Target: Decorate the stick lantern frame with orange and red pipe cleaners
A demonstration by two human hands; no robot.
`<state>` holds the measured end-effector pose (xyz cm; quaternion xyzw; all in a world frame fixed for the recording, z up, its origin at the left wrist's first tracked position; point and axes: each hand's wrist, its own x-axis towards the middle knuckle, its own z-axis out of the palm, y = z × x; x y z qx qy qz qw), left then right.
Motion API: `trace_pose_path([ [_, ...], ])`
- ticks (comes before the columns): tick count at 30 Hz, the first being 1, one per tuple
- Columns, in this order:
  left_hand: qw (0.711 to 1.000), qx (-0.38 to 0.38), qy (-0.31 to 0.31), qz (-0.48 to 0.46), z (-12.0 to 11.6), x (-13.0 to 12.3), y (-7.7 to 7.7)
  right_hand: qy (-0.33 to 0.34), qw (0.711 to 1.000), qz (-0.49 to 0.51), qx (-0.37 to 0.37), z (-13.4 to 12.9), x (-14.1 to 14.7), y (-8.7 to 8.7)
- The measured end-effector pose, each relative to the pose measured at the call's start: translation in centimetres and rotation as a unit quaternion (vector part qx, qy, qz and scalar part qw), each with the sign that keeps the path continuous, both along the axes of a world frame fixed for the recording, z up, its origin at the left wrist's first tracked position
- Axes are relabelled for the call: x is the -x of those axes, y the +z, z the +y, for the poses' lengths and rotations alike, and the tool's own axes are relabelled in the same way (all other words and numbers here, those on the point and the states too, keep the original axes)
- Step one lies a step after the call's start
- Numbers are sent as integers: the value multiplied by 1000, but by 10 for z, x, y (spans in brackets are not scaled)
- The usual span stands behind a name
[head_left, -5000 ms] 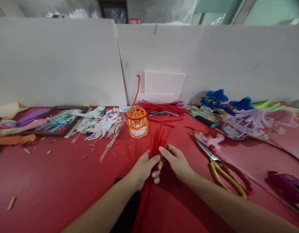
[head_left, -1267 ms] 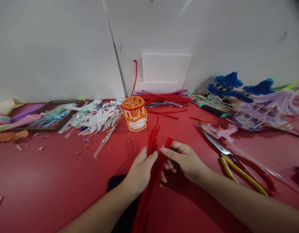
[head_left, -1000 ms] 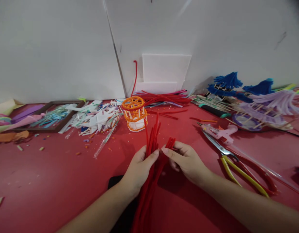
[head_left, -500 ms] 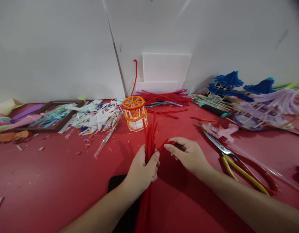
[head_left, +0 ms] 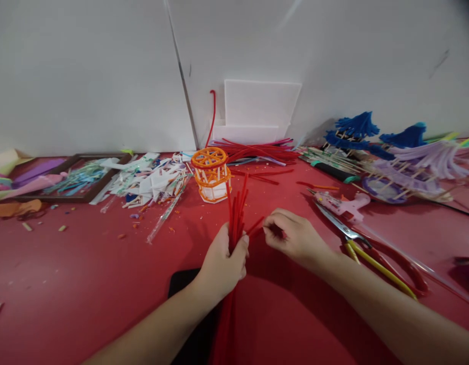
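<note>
My left hand (head_left: 222, 263) is closed round a bundle of red pipe cleaners (head_left: 237, 210). Their upper ends fan out above the fist, and the lower ends run down toward the bottom of the view. One stem leans out to the right from the bundle. Just beside its tip is my right hand (head_left: 291, 235), thumb and forefinger pinched together; what lies between those fingers, if anything, is too small to make out. Behind the bundle stands a small orange and white round frame (head_left: 211, 175), built in tiers with a spoked top.
Scissors (head_left: 348, 230) and a pink glue gun (head_left: 344, 203) lie at right, near blue and lilac pagoda-like models (head_left: 356, 126). More red pipe cleaners (head_left: 257, 151) are heaped by the wall. Paper scraps (head_left: 154, 177) lie left. A black flat object (head_left: 181, 281) is under my left forearm.
My right hand has drawn slightly back from the leaning stem, and its fingers have curled into a tighter pinch. My left hand still grips the bundle in nearly the same spot.
</note>
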<state>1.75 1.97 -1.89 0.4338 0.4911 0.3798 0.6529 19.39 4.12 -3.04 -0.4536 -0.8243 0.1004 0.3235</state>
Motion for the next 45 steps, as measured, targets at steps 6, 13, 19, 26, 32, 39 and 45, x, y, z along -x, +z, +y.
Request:
trace_pose_path([
  [6,997,-53,-24,50,-1,1,-3,-47,995,-83,-8,-3,8,3],
  [13,996,-75,-27,42,-1,1,-1,-71,989,-125,18,-6,13,5],
  [19,995,-80,-32,46,-2,1,0,-97,983,-150,47,-6,17,0],
  [26,997,-67,-27,19,-2,-2,2,-115,979,-150,71,-6,17,-1],
  [32,999,-32,0,-24,2,-4,2,-132,979,-136,80,-2,19,-5],
  [39,999,-45,-4,-29,0,-3,4,-165,978,-84,92,-3,26,-8],
  [45,998,-52,-8,-41,-2,-2,6,-185,977,-10,106,0,24,-11],
])
